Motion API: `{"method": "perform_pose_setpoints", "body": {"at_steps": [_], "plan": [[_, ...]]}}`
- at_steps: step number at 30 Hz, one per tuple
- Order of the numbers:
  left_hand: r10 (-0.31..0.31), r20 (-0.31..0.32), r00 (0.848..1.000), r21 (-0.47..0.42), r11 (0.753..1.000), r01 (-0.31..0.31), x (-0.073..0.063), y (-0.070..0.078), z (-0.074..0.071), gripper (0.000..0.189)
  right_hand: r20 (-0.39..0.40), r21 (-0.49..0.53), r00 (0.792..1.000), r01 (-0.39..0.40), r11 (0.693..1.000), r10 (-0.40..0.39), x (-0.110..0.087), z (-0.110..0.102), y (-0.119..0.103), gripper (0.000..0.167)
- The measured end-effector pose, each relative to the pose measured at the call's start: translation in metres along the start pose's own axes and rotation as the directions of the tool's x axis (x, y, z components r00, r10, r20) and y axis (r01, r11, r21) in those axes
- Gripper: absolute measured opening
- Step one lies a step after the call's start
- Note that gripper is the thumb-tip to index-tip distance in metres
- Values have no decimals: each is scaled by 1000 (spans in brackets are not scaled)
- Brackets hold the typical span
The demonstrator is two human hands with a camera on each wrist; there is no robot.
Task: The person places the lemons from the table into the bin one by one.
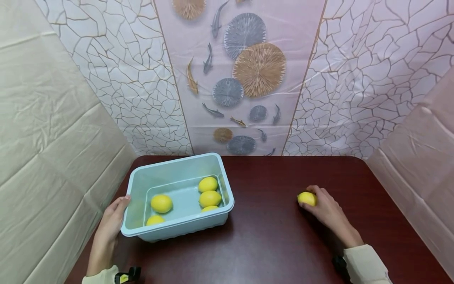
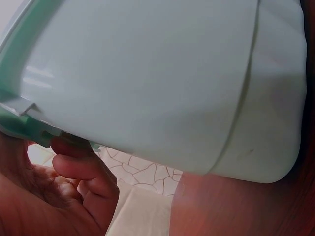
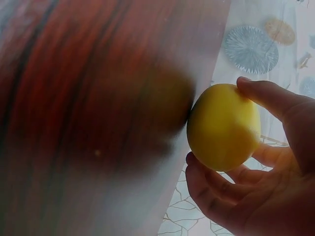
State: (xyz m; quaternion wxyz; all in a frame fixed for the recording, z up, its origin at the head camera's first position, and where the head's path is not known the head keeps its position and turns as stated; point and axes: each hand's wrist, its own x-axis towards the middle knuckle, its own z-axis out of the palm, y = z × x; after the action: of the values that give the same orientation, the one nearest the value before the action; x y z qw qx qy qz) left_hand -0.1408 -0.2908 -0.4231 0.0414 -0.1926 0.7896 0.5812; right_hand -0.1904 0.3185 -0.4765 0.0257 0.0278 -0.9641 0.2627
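A light blue plastic tub [image 1: 181, 223] stands at the left of the table, slightly turned. Several yellow lemons [image 1: 161, 203] lie inside it, some partly hidden by the near wall. My left hand [image 1: 110, 221] grips the tub's left rim; in the left wrist view, curled fingers [image 2: 83, 167] sit under that rim. On the right of the table, my right hand [image 1: 330, 211] holds a single lemon [image 1: 307, 198] between thumb and fingers. In the right wrist view this lemon [image 3: 224, 128] touches the table surface, thumb on one side and fingers on the other.
The dark red-brown table [image 1: 262, 244] has a glossy top. A patterned cloth backdrop [image 1: 244, 130] hangs at its far edge, and beige cloth walls [image 1: 64, 157] flank it on both sides. Bare tabletop lies between the tub and the right hand.
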Motion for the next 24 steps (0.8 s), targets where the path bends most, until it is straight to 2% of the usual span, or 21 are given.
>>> {"method": "perform_pose_setpoints", "body": {"at_steps": [6,12,18,24], "plan": [[15,-5,1000,-2,1000,-15,1,-1,1,53,12,-4,1000,-24,1000,24,-2,-1,-1,66],[10,-14,1000,16,1000,-10,2,-1,0,55,-59,6,998,-17,1000,17,-1,-7,-12,72],[-5,-16,1000,29,1000,6,1,-1,1,57,-94,42,995,39,998,-35,-7,-8,-43,71],[-4,-27,1000,41,999,5,2,-1,1,56,-98,79,986,141,987,-133,-13,-7,-82,69]]}}
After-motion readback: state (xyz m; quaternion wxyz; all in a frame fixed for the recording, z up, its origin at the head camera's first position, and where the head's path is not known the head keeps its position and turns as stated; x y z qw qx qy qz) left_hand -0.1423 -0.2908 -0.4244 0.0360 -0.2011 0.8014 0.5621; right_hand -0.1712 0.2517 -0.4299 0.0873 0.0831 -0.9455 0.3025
